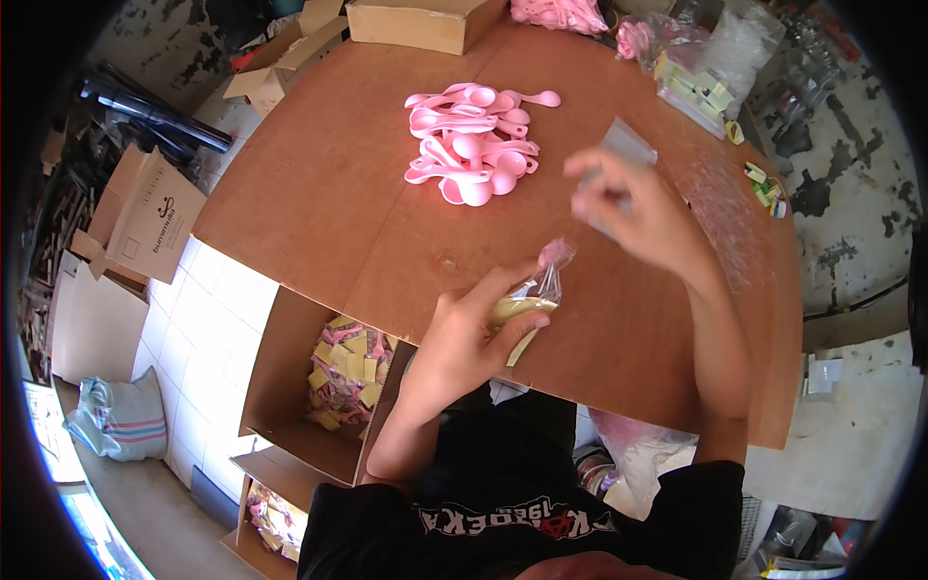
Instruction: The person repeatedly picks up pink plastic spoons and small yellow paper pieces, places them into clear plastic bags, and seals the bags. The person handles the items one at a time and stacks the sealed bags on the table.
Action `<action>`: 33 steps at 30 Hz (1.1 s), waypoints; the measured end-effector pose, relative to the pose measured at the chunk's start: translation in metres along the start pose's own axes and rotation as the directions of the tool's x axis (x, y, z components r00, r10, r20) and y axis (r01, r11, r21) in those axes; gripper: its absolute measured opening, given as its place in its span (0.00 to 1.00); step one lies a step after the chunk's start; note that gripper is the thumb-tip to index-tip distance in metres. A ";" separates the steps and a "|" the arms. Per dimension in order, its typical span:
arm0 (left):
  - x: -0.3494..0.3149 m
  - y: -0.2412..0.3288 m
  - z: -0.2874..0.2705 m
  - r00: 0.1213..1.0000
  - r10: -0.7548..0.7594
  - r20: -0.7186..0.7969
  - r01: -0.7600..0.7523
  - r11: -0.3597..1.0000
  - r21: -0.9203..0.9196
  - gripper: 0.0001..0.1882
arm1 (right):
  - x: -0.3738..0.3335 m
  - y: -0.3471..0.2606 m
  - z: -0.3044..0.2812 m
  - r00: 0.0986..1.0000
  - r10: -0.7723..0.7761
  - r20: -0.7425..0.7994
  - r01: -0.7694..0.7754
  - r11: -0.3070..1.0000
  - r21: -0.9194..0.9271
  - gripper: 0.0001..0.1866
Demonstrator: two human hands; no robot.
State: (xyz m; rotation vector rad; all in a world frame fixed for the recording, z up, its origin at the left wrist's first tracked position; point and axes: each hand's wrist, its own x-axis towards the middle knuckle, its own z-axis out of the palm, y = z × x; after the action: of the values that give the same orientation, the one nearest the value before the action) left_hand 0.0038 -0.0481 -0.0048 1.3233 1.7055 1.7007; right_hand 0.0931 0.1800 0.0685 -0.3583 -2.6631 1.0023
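My left hand is closed around a small clear plastic bag with a pale yellow card in it. A pink tip shows at the bag's upper end; the rest of the contents is hidden by my fingers. Slightly blurred, my right hand hovers over the table to the right, fingers bent, thumb and forefinger apart. Beneath and beyond it lie flat clear plastic bags, partly covered by the hand. Farther off, a heap of pink measuring spoons lies at the middle of the wooden table.
An open carton of packed yellow-and-pink bags stands below the table's left edge, with another carton nearer. Loose plastic film and small card pieces lie at right. A cardboard box and bagged pink items stand at the back.
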 end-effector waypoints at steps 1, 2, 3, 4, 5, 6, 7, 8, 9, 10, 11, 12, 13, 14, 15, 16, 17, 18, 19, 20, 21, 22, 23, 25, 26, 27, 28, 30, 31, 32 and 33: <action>-0.001 0.000 -0.002 1.000 0.005 0.001 -0.005 1.000 0.006 0.25 | 0.021 0.003 -0.001 0.990 -0.032 -0.141 0.002 0.978 -0.207 0.10; 0.002 -0.003 0.000 1.000 0.030 -0.009 -0.030 0.999 0.024 0.26 | 0.044 0.028 -0.002 0.974 -0.088 -0.208 0.030 0.963 -0.268 0.11; 0.003 -0.003 0.000 0.998 0.052 -0.023 -0.051 0.997 0.049 0.26 | 0.070 0.057 0.002 0.952 -0.150 -0.268 0.058 0.944 -0.324 0.12; 0.004 -0.003 0.000 0.998 0.061 -0.017 -0.060 0.997 0.053 0.26 | 0.093 0.075 0.002 0.966 -0.064 -0.250 -0.033 0.930 -0.366 0.15; 0.004 -0.001 -0.001 1.000 0.017 -0.007 -0.017 0.999 0.032 0.25 | 0.116 0.090 0.006 0.973 0.022 -0.231 -0.116 0.908 -0.403 0.18; 0.002 0.002 -0.004 1.000 -0.028 -0.001 0.028 1.000 0.015 0.24 | 0.136 0.101 0.012 0.968 -0.018 -0.248 -0.097 0.891 -0.443 0.19; 0.000 0.001 -0.005 0.997 -0.073 0.016 0.073 0.997 -0.001 0.25 | 0.153 0.114 0.019 0.963 -0.054 -0.265 -0.085 0.871 -0.484 0.19; 0.001 0.001 -0.005 0.998 -0.065 0.021 0.065 0.998 0.004 0.25 | 0.168 0.129 0.022 0.960 -0.056 -0.274 -0.087 0.871 -0.484 0.19; 0.003 0.001 -0.004 1.000 -0.025 0.018 0.025 1.000 0.010 0.25 | 0.182 0.145 0.022 0.970 -0.026 -0.241 -0.098 0.869 -0.486 0.19; 0.005 0.001 -0.005 1.000 0.009 0.011 -0.010 1.000 0.020 0.25 | 0.193 0.158 0.026 0.979 0.005 -0.203 -0.105 0.869 -0.484 0.19; 0.004 0.002 -0.008 1.000 -0.009 0.013 0.009 1.000 0.010 0.26 | 0.200 0.154 0.036 0.978 -0.041 -0.204 -0.062 0.879 -0.473 0.16; 0.003 0.002 -0.010 1.000 -0.009 0.010 0.009 1.000 0.016 0.26 | 0.205 0.152 0.039 0.978 -0.046 -0.204 -0.057 0.881 -0.469 0.16; 0.003 0.002 -0.011 1.000 -0.012 0.009 0.012 1.000 -0.002 0.26 | 0.208 0.150 0.040 0.985 -0.019 -0.171 -0.062 0.889 -0.453 0.14; 0.003 0.002 -0.011 1.000 -0.014 0.010 0.014 1.000 -0.023 0.26 | 0.210 0.150 0.041 0.990 0.009 -0.138 -0.070 0.895 -0.440 0.12; 0.004 0.003 -0.011 1.000 -0.011 0.011 0.011 1.000 -0.024 0.26 | 0.210 0.152 0.039 0.990 0.009 -0.141 -0.071 0.895 -0.441 0.12; 0.006 0.004 -0.010 1.000 -0.005 0.010 0.005 1.000 -0.013 0.26 | 0.208 0.155 0.036 0.982 0.013 -0.187 -0.100 0.881 -0.463 0.10; 0.007 0.004 -0.009 1.000 -0.001 0.008 0.001 1.000 -0.005 0.27 | 0.206 0.161 0.033 0.973 0.018 -0.231 -0.131 0.865 -0.484 0.08; 0.007 0.003 -0.011 1.000 -0.006 -0.001 0.006 1.000 -0.002 0.27 | 0.203 0.149 0.032 0.975 0.013 -0.222 -0.122 0.868 -0.482 0.08; 0.007 0.002 -0.013 1.000 -0.019 -0.015 0.020 1.000 0.009 0.27 | 0.198 0.139 0.028 0.970 0.037 -0.242 -0.156 0.855 -0.495 0.07; 0.008 0.001 -0.012 0.999 -0.030 -0.018 0.030 1.000 0.009 0.27 | 0.189 0.134 0.020 0.961 0.068 -0.269 -0.203 0.834 -0.513 0.07; 0.008 -0.007 -0.012 0.999 -0.033 -0.019 0.033 0.999 -0.004 0.27 | 0.182 0.130 0.015 0.941 0.006 -0.339 -0.169 0.874 -0.455 0.07; 0.009 -0.020 -0.012 0.999 -0.018 -0.042 0.016 0.999 -0.047 0.27 | 0.171 0.127 0.009 0.936 0.027 -0.352 -0.168 0.912 -0.375 0.09; 0.008 -0.027 -0.014 0.997 -0.012 -0.080 0.006 0.997 -0.073 0.26 | 0.155 0.104 0.008 0.935 0.042 -0.352 -0.148 0.948 -0.280 0.10; 0.015 -0.017 -0.011 0.994 -0.092 -0.058 0.081 0.984 -0.159 0.27 | 0.112 0.093 -0.011 0.915 -0.069 -0.398 0.054 0.997 -0.048 0.19; 0.016 -0.016 -0.011 0.993 -0.082 -0.082 0.069 0.986 -0.149 0.27 | 0.090 0.071 -0.012 0.897 -0.082 -0.434 0.130 0.988 0.081 0.22; 0.017 -0.018 -0.011 0.992 -0.089 -0.085 0.072 0.980 -0.186 0.28 | 0.065 0.045 -0.015 0.877 -0.089 -0.472 0.207 0.957 0.203 0.26; 0.016 -0.018 -0.013 0.990 -0.099 -0.098 0.081 0.980 -0.181 0.28 | 0.049 0.026 -0.010 0.883 -0.091 -0.461 0.210 0.954 0.214 0.26; 0.018 -0.015 -0.008 0.990 -0.123 -0.073 0.104 0.970 -0.219 0.29 | 0.014 -0.001 -0.013 0.835 -0.105 -0.541 0.345 0.866 0.363 0.29; 0.020 -0.011 -0.003 0.991 -0.122 -0.050 0.108 0.968 -0.226 0.29 | -0.002 -0.011 -0.015 0.831 -0.099 -0.548 0.337 0.873 0.352 0.29; 0.022 -0.010 0.004 0.993 -0.115 -0.037 0.103 0.967 -0.234 0.29 | -0.015 -0.021 -0.016 0.808 -0.134 -0.574 0.388 0.854 0.347 0.29; 0.022 -0.011 0.008 0.998 -0.055 -0.027 0.048 0.979 -0.200 0.30 | -0.022 -0.027 -0.013 0.784 -0.168 -0.597 0.443 0.825 0.350 0.29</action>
State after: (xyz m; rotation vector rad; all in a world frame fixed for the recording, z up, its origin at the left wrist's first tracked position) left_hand -0.0038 -0.0235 -0.0090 1.1569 1.5263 1.8189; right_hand 0.1145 0.1605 0.0922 -0.0580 -1.8052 1.1803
